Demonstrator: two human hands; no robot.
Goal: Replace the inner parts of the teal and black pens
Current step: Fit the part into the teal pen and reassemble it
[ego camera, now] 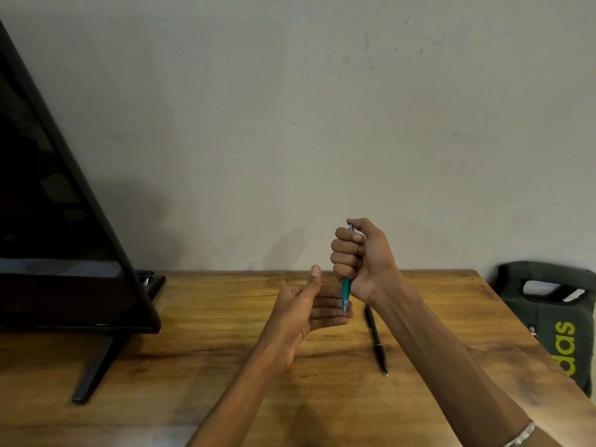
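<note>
A: While the right hand (pixel 358 253) was clenched in a fist around the teal pen (pixel 346 290), we noted the pen upright, tip down, its point touching or just above the fingers of the left hand (pixel 309 308). The thumb sat over the top end.

B: We logged the left hand as released, palm up, cupped under the tip, grasping nothing. Both hands were above the table (pixel 225 317), near the middle of its far edge.

A: The black pen (pixel 375 340) lay flat on the table, right of the left hand and partly under the right wrist, seemingly untouched.

B: Risks, in our judgement: a small spring or refill could drop out, miss the cupped palm and roll off the table. The full fist hid the barrel joint, so we could not tell whether it was loosened.

A: We also flagged the right forearm; lowering it might knock the black pen toward the right edge, where the green bag (pixel 554 321) stood.
</note>
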